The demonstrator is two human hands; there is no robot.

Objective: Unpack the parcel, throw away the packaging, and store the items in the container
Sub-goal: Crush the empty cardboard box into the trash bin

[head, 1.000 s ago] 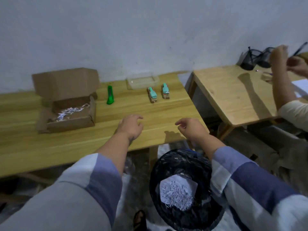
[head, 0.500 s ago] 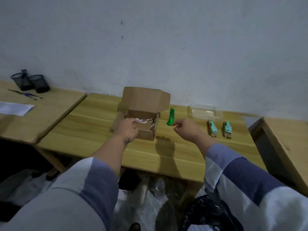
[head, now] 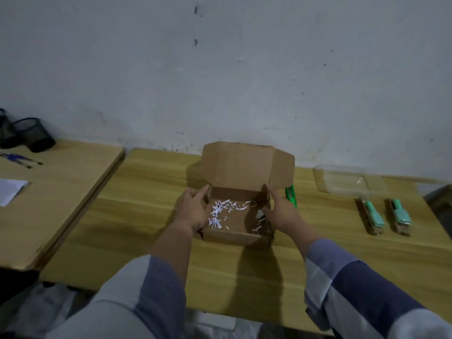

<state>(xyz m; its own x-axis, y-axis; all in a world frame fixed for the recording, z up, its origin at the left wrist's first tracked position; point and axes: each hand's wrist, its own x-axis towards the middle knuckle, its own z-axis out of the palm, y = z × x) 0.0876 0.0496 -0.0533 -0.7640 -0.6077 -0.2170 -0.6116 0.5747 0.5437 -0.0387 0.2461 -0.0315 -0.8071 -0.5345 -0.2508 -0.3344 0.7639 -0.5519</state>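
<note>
Since the earlier frame, both hands have been brought onto the cardboard box, which is now seen at the centre of the wooden table. The left hand is pressed flat against the left wall of the box, fingers extended toward the far side; the right hand is placed against the right wall in the same manner. The box is thus gripped between the two open palms, with no fingers curled closed. The lid flap is held upright at the far side. A thin scatter of shredded paper is left on the box floor.

A green utility knife is partly hidden behind the right far corner of the box. Further right, a clear plastic container is positioned near the wall, and two teal-topped items are laid side by side just nearer than it, apart from each other. Their exact type cannot be determined.

On a second table at the left, black mesh pen holders, pens and a white sheet are seen.
</note>
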